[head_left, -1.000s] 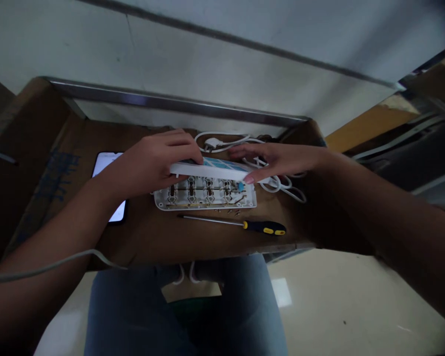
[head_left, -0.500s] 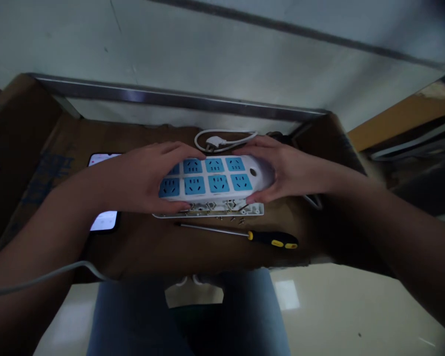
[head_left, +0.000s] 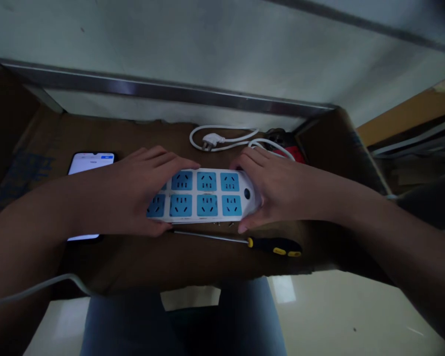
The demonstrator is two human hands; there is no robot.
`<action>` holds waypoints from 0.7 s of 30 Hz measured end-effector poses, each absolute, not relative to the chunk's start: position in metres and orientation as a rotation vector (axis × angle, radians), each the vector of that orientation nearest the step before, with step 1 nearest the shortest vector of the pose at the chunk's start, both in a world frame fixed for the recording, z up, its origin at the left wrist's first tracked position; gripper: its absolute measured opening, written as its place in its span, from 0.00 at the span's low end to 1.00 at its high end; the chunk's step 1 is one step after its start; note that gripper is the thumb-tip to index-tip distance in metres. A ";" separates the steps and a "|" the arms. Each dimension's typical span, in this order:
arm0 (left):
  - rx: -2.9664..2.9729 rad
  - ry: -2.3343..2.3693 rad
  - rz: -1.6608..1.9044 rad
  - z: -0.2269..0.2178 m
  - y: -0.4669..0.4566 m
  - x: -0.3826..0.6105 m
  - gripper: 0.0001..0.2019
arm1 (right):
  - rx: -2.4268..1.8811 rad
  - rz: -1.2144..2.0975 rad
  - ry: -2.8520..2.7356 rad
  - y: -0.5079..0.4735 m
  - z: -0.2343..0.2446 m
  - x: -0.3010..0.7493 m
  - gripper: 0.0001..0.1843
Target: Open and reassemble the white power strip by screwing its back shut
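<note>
The left hand [head_left: 141,190] and right hand [head_left: 270,190], fingers spread, clasp opposite ends of a white power strip [head_left: 203,195] at centre; a screwdriver [head_left: 276,245] lies just below its lower edge.

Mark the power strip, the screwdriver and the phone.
White power strip [head_left: 206,205]: head view, on a blue socket panel.
Screwdriver [head_left: 276,246]: head view, on the black-and-yellow handle.
Smartphone [head_left: 91,163]: head view, on the lit screen.

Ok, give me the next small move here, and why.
Probably press the power strip's white cover down evenly before anything else: the left hand and right hand grip its two ends, and small screws and a screwdriver lie just below it.
</note>
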State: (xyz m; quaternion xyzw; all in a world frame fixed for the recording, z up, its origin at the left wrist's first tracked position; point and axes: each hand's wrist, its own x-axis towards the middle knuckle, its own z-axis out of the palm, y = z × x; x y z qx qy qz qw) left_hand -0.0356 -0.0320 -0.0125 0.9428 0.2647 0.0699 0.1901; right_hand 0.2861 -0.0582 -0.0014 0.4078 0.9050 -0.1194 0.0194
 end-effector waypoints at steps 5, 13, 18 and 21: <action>2.654 0.724 0.096 -0.007 -0.035 -0.033 0.40 | 1.238 -0.345 2.782 -0.062 -0.005 0.285 0.53; 2.580 0.841 -0.064 -0.004 -0.044 -0.029 0.38 | 1.196 -0.303 2.755 -0.059 0.002 0.286 0.50; 2.533 0.873 -0.112 -0.002 -0.046 -0.026 0.38 | 1.215 -0.304 2.726 -0.061 0.003 0.284 0.48; 2.540 0.872 -0.120 -0.006 -0.045 -0.027 0.38 | 1.214 -0.312 2.701 -0.063 0.002 0.281 0.46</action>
